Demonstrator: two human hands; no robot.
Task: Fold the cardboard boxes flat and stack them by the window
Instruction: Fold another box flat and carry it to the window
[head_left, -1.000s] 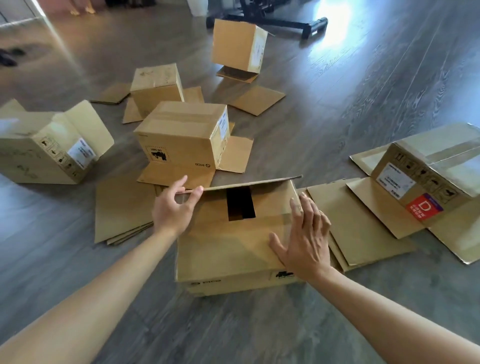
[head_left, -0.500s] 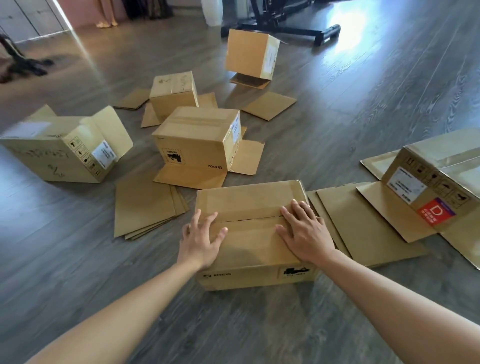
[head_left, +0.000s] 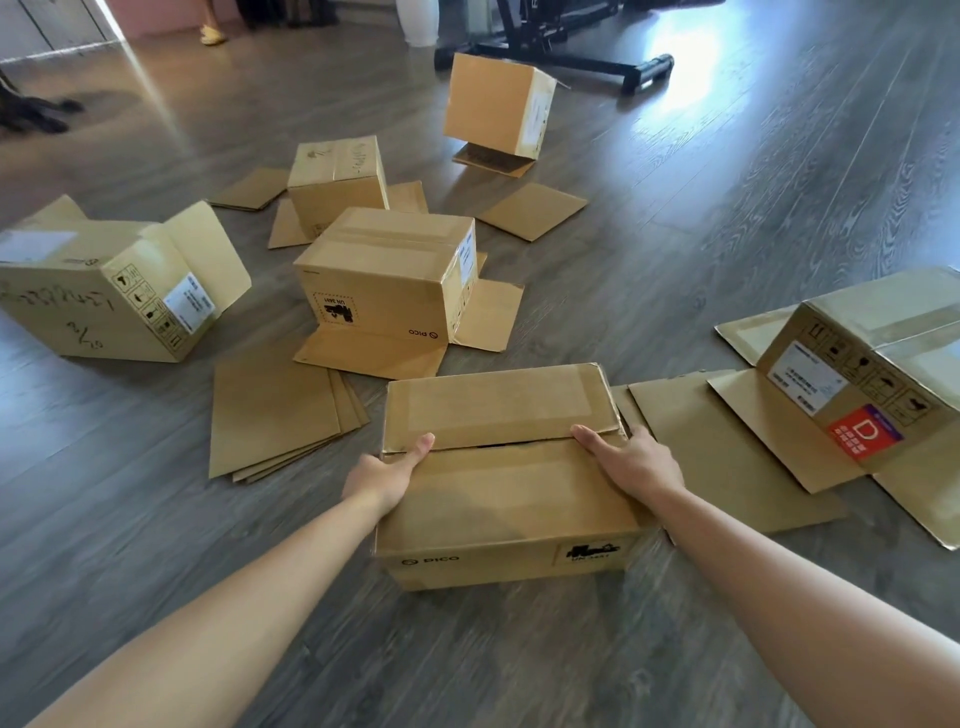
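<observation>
Both hands, left hand (head_left: 382, 475) and right hand (head_left: 631, 462), grip the closed brown cardboard box (head_left: 501, 483) by its sides, fingers wrapped; next, probably turning it over to collapse it

The single head view looks forward and steeply down from above the person's own forearms, which enter from the bottom edge and reach up-frame. It sits close over the nearest box (head_left: 506, 499) at lower centre and faces across the floor (head_left: 727, 218), taking in the far boxes and a black stand (head_left: 566, 57) at the top edge. The wide lens bends the floorboards toward the edges.
</observation>
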